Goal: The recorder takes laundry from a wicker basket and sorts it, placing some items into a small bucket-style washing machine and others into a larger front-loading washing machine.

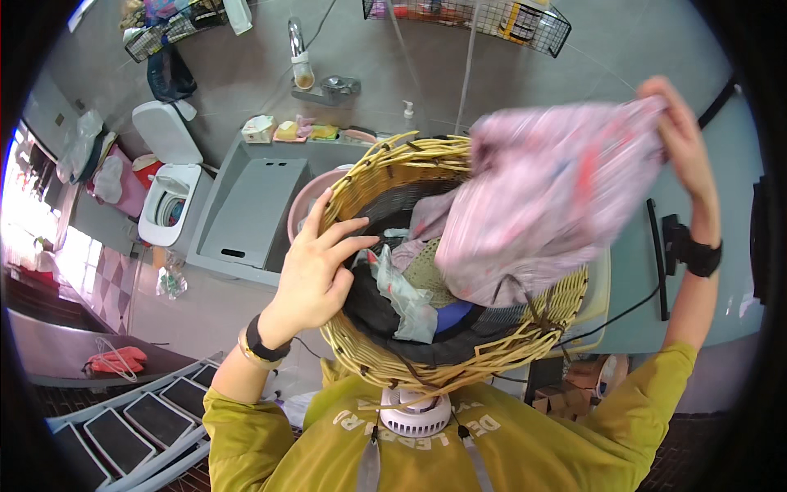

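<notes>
My right hand (677,135) is raised at the far right, its fingers closed on a corner of a pink striped cloth (541,197). The cloth is blurred by motion and hangs over the right side of a yellow wicker basket (393,156); I cannot tell which kind of garment it is. My left hand (316,266) lies across the basket's left rim with fingers spread, reaching over the inside. In the dark-lined basket are a pale grey-green cloth (406,299), an olive knitted piece (425,275) and a blue item (452,316).
Left of the basket stands a grey sink with a washboard (254,213), and a pink basin (307,201) partly behind it. An open white top-loading washer (170,205) is further left. A glass-topped surface (697,271) lies right; a folded ladder (131,426) is at lower left.
</notes>
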`<state>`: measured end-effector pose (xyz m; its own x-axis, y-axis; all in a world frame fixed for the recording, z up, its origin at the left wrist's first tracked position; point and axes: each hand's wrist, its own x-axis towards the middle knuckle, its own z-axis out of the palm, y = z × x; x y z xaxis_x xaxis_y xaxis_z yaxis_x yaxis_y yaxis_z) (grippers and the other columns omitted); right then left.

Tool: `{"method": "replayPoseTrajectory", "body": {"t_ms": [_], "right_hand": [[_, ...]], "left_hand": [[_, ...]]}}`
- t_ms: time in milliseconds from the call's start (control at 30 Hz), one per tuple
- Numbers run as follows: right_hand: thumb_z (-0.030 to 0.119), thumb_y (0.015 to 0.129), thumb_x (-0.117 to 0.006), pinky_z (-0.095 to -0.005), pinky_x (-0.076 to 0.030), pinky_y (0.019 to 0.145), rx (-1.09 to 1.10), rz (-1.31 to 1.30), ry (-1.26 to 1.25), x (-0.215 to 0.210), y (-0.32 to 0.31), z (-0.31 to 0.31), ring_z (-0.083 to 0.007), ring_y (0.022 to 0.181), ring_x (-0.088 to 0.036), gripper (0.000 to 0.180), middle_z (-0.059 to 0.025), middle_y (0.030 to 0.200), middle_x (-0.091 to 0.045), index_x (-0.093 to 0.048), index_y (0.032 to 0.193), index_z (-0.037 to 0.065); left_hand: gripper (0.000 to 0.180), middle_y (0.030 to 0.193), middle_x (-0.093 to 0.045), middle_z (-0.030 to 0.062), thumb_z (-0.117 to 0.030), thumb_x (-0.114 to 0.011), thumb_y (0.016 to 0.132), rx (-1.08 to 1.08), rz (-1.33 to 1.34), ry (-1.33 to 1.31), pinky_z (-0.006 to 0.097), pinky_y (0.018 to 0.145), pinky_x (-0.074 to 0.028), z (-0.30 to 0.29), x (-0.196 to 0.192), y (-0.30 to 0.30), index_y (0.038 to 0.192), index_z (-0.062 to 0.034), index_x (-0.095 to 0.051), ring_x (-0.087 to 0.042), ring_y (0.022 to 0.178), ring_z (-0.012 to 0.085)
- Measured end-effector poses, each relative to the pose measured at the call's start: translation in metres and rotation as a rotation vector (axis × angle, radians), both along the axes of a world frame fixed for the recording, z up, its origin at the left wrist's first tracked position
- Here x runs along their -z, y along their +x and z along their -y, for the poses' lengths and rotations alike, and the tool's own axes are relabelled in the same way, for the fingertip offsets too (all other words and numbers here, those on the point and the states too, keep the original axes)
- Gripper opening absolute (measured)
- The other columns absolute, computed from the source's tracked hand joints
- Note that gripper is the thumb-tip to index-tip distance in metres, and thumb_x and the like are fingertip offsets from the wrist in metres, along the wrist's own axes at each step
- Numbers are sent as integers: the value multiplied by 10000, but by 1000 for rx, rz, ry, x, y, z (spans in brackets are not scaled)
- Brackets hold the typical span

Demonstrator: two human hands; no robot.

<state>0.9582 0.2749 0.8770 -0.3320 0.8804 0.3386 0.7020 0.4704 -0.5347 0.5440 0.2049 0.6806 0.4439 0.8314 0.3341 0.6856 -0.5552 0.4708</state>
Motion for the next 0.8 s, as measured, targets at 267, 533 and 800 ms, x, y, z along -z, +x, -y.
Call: {"method": "replayPoseTrajectory", "body": {"t_ms": [267, 533, 800], "right_hand": [[146, 968, -439, -169, -431, 744, 245, -321, 227, -39, 128, 32, -21, 862, -530, 264, 13, 1026, -582, -492, 1211, 60], [177, 956, -486, -176, -427, 672, 685, -313, 480, -34, 221, 51, -35, 799, -551, 285, -13, 965, -635, -550, 1184, 20], [178, 959, -464, -229, -492, 777, 840, -528, 728, -41, 320, 108, -98, 860, -604, 285, -57, 1020, -626, -540, 1171, 3]], "left_hand": [[487, 1215, -554, 106, 4, -392, 632, 1, 42, 21, 478, 1082, -254, 4, -3, 3, 1050, -75, -630, -232, 1337, 419], [472, 1191, -563, 138, 42, -409, 623, -28, 101, -17, 465, 1094, -249, 7, -5, 4, 1026, -35, -641, -257, 1335, 401], [445, 1160, -580, 125, 66, -419, 632, -52, 100, -21, 448, 1078, -275, 5, -12, 10, 1007, -26, -639, -264, 1329, 402]]}}
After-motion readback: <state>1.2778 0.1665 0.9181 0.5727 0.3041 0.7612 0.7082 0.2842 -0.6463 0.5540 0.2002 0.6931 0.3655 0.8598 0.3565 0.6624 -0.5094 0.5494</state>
